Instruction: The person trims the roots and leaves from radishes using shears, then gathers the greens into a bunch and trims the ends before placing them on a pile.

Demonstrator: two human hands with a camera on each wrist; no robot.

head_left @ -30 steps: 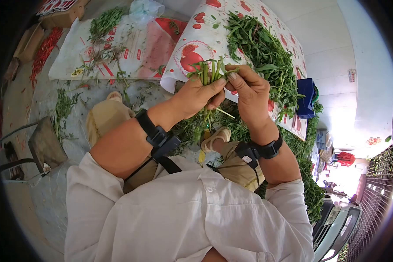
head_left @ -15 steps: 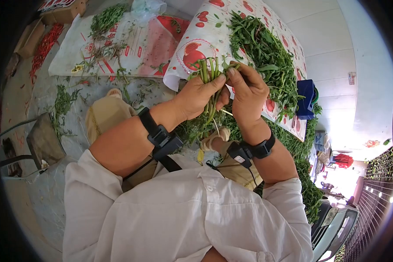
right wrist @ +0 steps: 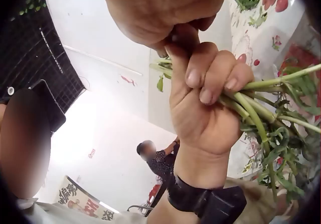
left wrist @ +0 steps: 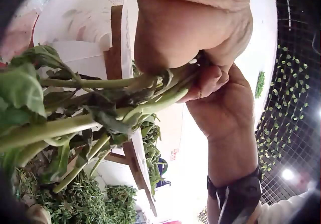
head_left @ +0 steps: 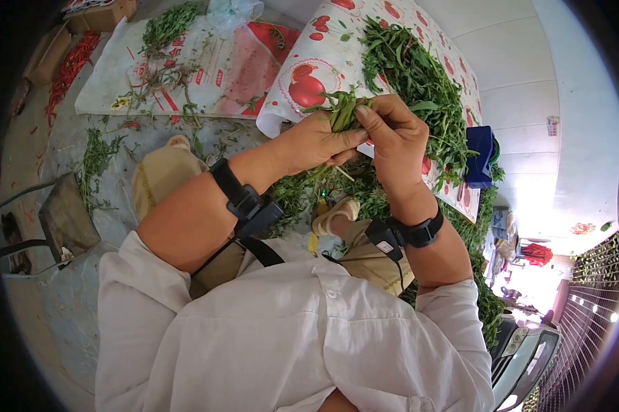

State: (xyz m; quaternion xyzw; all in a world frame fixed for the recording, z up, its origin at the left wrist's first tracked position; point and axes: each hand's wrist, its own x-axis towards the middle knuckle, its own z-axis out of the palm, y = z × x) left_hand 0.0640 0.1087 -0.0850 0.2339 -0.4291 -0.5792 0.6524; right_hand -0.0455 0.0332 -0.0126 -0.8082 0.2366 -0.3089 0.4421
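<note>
Head view: a table [head_left: 309, 55] is covered with fruit-print cloth. On the floor left of the table, a printed plastic sheet [head_left: 244, 69] is spread, strewn with green bits. Loose greens [head_left: 488, 292] are scattered on the floor beside the table. On the table's right part, a leafy heap [head_left: 416, 82] is piled. At the table's right edge, a blue box [head_left: 480, 156] is seen; what it rests on cannot be told.

Near the table's closest edge, a bunch of stems [head_left: 344, 113] is gripped by the left hand [head_left: 320, 143], fingers curled round it. By the right hand [head_left: 395, 130], the bunch's end is pinched between thumb and fingers; exact piece pinched is hidden.
</note>
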